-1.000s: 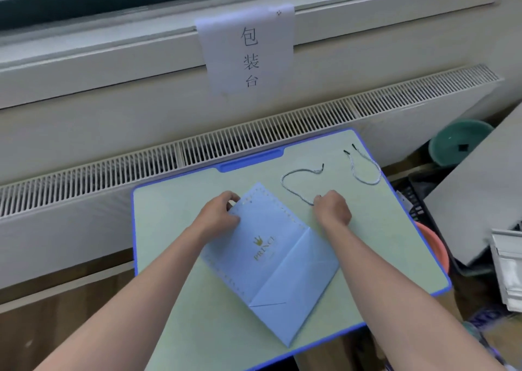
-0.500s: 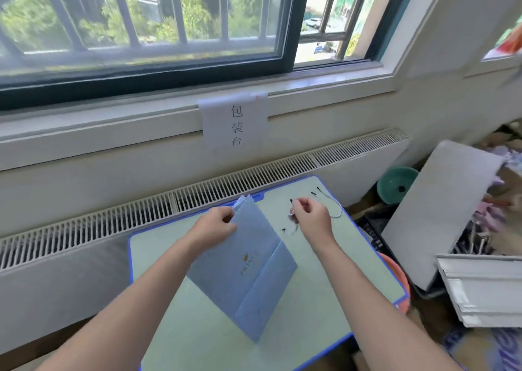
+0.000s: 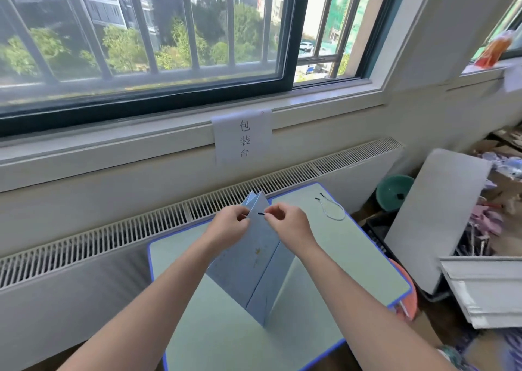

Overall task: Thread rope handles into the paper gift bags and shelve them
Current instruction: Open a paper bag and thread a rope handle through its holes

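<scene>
— Right, where's the bag?

— Blue paper gift bag (image 3: 248, 269), folded flat, held up over the pale green table (image 3: 333, 274); whether its lowest corner touches the top, can't tell. Upper corner points toward the window.

— Hands?

— Left hand (image 3: 230, 225) pinches the bag near its upper edge, fingers curled round the paper. Right hand (image 3: 288, 223) pinches a rope handle by its black tip (image 3: 261, 214); the tip points left, right at the bag's edge between the two hands. The cord behind the tip is hidden in the fingers.

— Tip through a hole?

— Can't tell; too small to read.

— Other cords?

— Second rope handle (image 3: 334, 211) lies loose on the table's far right corner, looped, black tips toward the radiator grille (image 3: 113, 238), well apart from the hands.

— Surroundings?

— White paper sign (image 3: 243, 136) with three characters hangs off the sill above the grille. Teal basin (image 3: 392, 191) on the floor right of the table, a grey board (image 3: 435, 209) leaning beside it
</scene>
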Demonstrator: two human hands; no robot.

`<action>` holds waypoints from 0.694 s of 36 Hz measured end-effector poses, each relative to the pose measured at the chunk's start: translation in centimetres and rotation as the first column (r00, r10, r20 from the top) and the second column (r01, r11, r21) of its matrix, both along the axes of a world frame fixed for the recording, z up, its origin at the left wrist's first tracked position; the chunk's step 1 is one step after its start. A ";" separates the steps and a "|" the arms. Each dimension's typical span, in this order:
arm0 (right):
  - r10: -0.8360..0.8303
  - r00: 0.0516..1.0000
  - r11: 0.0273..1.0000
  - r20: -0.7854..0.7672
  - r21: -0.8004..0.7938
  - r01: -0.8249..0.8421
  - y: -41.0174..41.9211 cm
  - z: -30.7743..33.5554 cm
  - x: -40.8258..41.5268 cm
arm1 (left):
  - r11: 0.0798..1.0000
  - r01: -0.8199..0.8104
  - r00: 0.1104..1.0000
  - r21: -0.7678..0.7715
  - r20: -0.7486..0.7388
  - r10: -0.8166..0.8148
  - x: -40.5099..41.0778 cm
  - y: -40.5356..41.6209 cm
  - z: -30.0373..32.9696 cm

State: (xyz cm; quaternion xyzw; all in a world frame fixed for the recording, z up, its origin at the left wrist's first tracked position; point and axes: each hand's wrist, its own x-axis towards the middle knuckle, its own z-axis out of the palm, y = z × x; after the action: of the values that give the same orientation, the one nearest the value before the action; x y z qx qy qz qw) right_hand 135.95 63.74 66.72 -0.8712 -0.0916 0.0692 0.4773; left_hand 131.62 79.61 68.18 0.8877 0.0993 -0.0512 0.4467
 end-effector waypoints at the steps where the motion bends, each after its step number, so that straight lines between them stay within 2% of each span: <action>1: -0.007 1.000 1.000 0.012 -0.014 0.007 0.2 0.1 -0.1 | 1.000 -0.005 1.000 -0.011 0.006 0.005 -0.1 0.0 0.0; 13: -0.019 0.996 0.985 0.087 -0.167 0.033 1.0 0.6 -0.7 | 0.998 -0.024 0.999 -0.062 0.024 0.025 -0.7 -0.4 0.0; 25: 0.057 0.983 0.966 0.173 -0.259 -0.010 1.9 0.9 -0.9 | 0.999 -0.038 0.999 0.011 -0.008 0.038 -1.0 -0.3 1.1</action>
State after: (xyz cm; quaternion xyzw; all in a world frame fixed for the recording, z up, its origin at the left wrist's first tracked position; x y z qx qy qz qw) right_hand 135.01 65.68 67.62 -0.9267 -0.1392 0.0100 0.3491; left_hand 130.58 79.35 69.33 0.8879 0.1183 -0.0457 0.4423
